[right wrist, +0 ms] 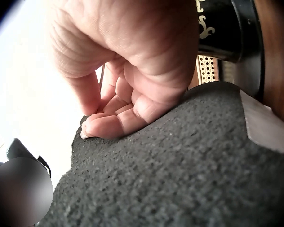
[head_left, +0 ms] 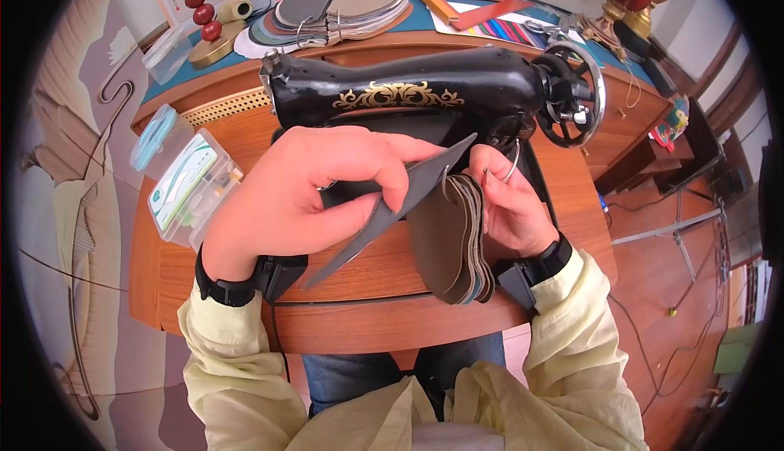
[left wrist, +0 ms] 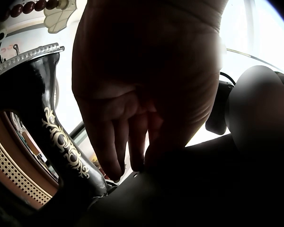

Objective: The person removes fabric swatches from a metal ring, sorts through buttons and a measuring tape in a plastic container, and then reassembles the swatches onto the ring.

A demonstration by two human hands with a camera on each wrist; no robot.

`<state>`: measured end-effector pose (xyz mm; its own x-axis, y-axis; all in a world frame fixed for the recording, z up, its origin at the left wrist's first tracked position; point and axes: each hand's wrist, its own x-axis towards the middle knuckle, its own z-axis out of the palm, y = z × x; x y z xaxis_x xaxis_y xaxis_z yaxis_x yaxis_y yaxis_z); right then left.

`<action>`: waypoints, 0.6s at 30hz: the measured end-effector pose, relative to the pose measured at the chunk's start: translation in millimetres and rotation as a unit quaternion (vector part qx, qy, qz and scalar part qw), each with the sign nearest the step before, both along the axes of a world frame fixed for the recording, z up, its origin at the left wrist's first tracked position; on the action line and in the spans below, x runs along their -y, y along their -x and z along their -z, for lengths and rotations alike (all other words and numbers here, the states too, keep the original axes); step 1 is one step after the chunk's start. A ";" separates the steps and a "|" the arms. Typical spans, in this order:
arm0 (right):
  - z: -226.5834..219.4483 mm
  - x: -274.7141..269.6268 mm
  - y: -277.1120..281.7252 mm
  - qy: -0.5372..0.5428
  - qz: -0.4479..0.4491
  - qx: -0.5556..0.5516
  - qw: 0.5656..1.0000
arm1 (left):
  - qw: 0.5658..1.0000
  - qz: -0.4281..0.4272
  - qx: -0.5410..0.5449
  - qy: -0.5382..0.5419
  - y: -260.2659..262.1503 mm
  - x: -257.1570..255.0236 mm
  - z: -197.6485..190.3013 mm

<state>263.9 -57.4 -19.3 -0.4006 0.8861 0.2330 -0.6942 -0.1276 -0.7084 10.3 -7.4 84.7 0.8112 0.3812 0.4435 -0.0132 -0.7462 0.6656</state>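
Left hand (head_left: 327, 194) pinches a grey sheet (head_left: 423, 183) angled beside the swatches (head_left: 437, 243), right hand (head_left: 516, 206) pinches the ring (head_left: 516, 159), and we judge this grip keeps the stack gathered before the machine (head_left: 392, 87).

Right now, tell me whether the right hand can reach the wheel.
Likely yes: the wheel stands just beyond the right hand, with nothing seen between them, though that hand's grip on the ring would probably have to open first.
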 end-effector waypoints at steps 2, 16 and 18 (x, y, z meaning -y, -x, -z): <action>-0.2 -0.5 0.6 -0.002 -0.003 -0.011 1.000 | 1.000 -0.011 -0.001 -0.007 -1.0 1.5 -2.0; 2.8 -3.3 1.0 -0.021 0.014 -0.009 1.000 | 1.000 0.003 -0.012 -0.009 4.9 -1.8 -5.4; 2.8 -3.4 0.9 -0.021 0.014 -0.005 1.000 | 1.000 0.006 -0.013 0.000 3.8 -1.3 -4.5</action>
